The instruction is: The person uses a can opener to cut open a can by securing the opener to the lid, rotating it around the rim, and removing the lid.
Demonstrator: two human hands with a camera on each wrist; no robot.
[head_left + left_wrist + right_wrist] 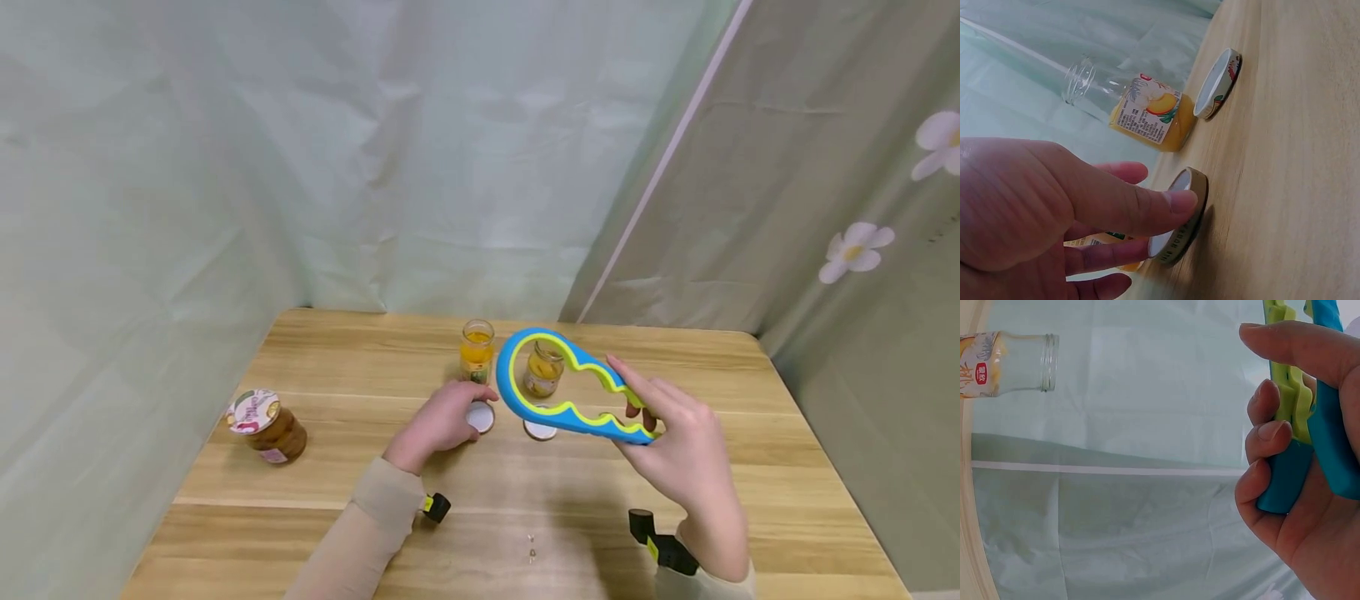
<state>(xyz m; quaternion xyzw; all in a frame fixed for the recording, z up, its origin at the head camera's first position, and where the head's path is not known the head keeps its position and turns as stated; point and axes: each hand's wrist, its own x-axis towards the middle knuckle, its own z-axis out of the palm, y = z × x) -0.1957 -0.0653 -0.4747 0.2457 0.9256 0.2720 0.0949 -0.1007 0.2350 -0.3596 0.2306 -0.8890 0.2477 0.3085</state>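
Observation:
My left hand [442, 417] pinches a jar lid [1194, 228] by its rim, low at the tabletop; the lid's pale inside faces up. Thumb and fingers are on opposite sides of it. Raised above the table, my right hand [686, 442] grips the handles of a blue and lime-green jar opener [504, 379]. The opener's round loop points left and surrounds nothing. Behind the left hand stands an open glass jar [477, 354] with orange contents. A second open jar [543, 373] of yellow fruit appears through the loop, and another lid [540, 431] lies in front of it.
A jar of brown contents with a printed lid on [273, 429] stands at the table's left side. Small bits [532, 552] lie near the front of the wooden table [360, 358]. A pale curtain [480, 167] hangs behind the table and along its sides.

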